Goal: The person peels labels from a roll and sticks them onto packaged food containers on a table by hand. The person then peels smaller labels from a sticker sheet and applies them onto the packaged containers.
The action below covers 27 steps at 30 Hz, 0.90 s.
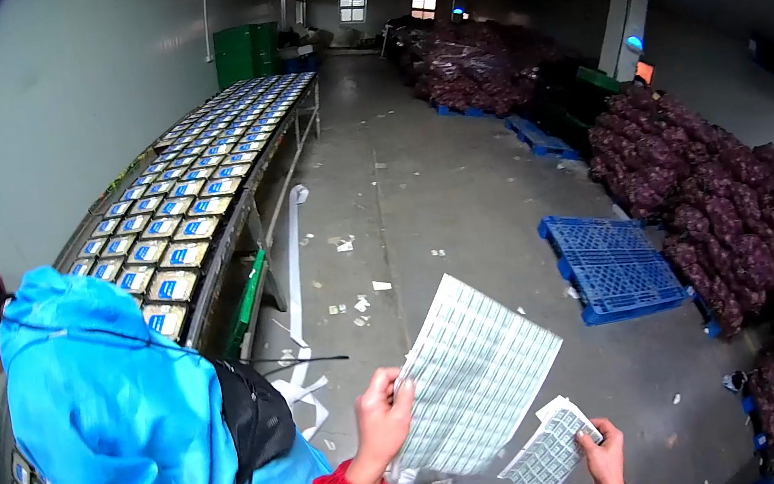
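My left hand pinches the left edge of a large pale sheet of labels, printed all over in a small grid. Lower and to the right, my right hand grips a smaller piece of label sheet by its right side, thumb on top. A sliver of white backing shows along that piece's upper edge. The two sheets are close together, both held above the floor in front of me.
A co-worker in a blue jacket bends at the left beside a long table of packed trays. Paper scraps and a white strip litter the floor. At right are a blue pallet and purple-red net sacks.
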Each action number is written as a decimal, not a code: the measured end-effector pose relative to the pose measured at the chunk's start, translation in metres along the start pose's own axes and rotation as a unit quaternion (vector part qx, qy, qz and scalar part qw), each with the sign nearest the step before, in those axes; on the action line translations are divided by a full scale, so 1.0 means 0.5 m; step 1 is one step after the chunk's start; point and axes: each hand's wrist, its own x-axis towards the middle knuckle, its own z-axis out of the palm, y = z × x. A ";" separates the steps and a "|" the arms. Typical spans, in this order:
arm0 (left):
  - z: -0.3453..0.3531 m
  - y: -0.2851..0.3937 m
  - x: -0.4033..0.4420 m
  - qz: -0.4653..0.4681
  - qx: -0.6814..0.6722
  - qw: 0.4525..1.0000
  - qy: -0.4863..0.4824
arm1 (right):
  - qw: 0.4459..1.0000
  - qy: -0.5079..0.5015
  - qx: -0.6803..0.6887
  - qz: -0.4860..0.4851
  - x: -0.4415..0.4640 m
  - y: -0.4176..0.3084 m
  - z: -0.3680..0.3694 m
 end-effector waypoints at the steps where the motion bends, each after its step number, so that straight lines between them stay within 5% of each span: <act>1: 0.020 -0.020 0.062 -0.003 0.005 1.000 0.006 | 1.000 -0.001 -0.006 0.007 0.032 0.003 0.029; 3: 0.057 -0.054 0.192 0.003 -0.145 0.987 0.064 | 0.998 -0.025 -0.052 0.013 0.106 0.003 0.095; 7: 0.101 -0.128 0.418 -0.007 -0.212 0.967 0.140 | 0.984 -0.127 -0.119 -0.023 0.300 0.035 0.239; 12: 0.072 -0.267 0.709 0.023 -0.155 0.960 0.233 | 0.955 -0.227 -0.164 -0.098 0.645 -0.066 0.476; 15: -0.017 -0.366 0.863 0.032 -0.138 0.937 0.318 | 0.894 -0.326 -0.159 -0.263 0.883 -0.189 0.666; 16: -0.063 -0.390 0.884 0.018 -0.035 0.927 0.373 | 0.871 -0.334 -0.179 -0.311 0.940 -0.220 0.732; 17: -0.118 -0.422 0.895 0.080 0.035 0.915 0.395 | 0.867 -0.384 -0.181 -0.261 0.972 -0.297 0.792; 18: -0.173 -0.441 0.893 0.007 0.179 0.889 0.422 | 0.845 -0.415 -0.171 -0.290 1.007 -0.347 0.849; 19: -0.210 -0.444 0.891 0.058 0.279 0.855 0.434 | 0.820 -0.423 -0.119 -0.368 1.039 -0.365 0.919; 20: -0.232 -0.442 0.909 0.119 0.167 0.875 0.439 | 0.804 -0.434 -0.125 -0.388 1.059 -0.404 0.964; 27: -0.446 -0.452 1.013 -0.056 0.410 0.798 0.439 | 0.697 -0.547 -0.013 -0.463 1.105 -0.457 1.279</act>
